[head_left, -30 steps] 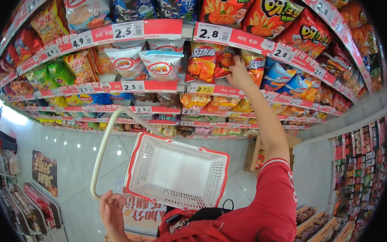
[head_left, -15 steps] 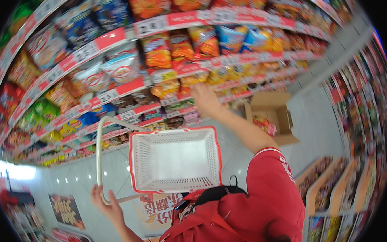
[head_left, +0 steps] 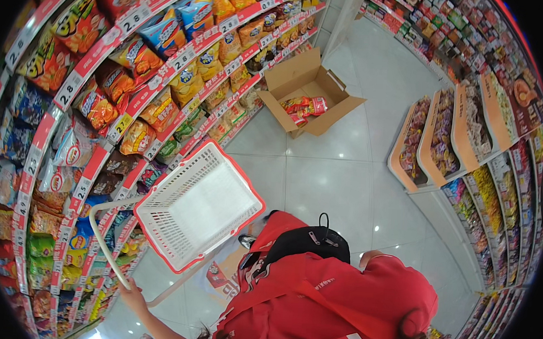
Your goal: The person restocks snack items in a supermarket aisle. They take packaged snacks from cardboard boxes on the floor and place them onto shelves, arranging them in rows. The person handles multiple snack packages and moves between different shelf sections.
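My left hand is closed round the pale handle of a white plastic shopping basket. The basket has a red rim and slotted walls, and nothing lies in it. It hangs tilted beside the snack shelves, in front of my body. Of my right arm, only the red sleeve and a bit of skin show near my side; the hand itself is out of sight. A black bag rests against my front.
Shelves of bagged snacks curve along the left. On the tiled floor stands an open cardboard box holding red packets. A slanted display of bins is at the right, with more packed shelves behind it.
The view has turned to the right. My right hand has left the snack shelf and dropped out of view. My left fingers, spread by the handle before, now wrap round it.
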A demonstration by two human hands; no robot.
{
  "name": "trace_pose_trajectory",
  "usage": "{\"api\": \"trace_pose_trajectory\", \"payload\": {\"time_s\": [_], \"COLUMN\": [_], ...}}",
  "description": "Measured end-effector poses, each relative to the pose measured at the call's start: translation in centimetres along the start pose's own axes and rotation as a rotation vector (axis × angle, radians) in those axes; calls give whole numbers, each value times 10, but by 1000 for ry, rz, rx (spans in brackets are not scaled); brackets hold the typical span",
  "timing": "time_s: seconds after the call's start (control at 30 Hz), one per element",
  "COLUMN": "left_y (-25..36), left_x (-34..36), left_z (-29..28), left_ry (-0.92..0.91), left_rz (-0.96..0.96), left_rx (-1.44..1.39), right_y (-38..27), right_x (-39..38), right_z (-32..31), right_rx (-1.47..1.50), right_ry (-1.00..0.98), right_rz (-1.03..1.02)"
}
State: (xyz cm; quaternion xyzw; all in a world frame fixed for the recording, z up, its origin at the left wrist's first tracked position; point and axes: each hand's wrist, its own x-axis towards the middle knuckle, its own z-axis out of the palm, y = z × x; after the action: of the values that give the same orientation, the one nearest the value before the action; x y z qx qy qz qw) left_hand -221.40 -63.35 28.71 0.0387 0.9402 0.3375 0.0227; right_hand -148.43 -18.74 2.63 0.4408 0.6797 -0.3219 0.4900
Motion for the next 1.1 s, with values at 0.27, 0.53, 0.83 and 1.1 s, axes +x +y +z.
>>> {"api": "trace_pose_trajectory", "payload": {"time_s": [0.27,0.53,0.83,1.1], "left_y": [25,131,403,482], "left_x": [-33,-69,-257,-165], "left_z": [49,124,422,556], "left_ry": [222,725,14,-21], "left_rz": [141,139,735,406], "left_rx": [223,869,265,231], "right_y": [-52,14,72,63], "right_x": [50,-2,95,199], "right_z": [-180,-330,-360,-403], "right_rx": [313,406,164,130], "right_ry": [740,654,379,250], "right_rz": [-358,-529,-527,-324]}}
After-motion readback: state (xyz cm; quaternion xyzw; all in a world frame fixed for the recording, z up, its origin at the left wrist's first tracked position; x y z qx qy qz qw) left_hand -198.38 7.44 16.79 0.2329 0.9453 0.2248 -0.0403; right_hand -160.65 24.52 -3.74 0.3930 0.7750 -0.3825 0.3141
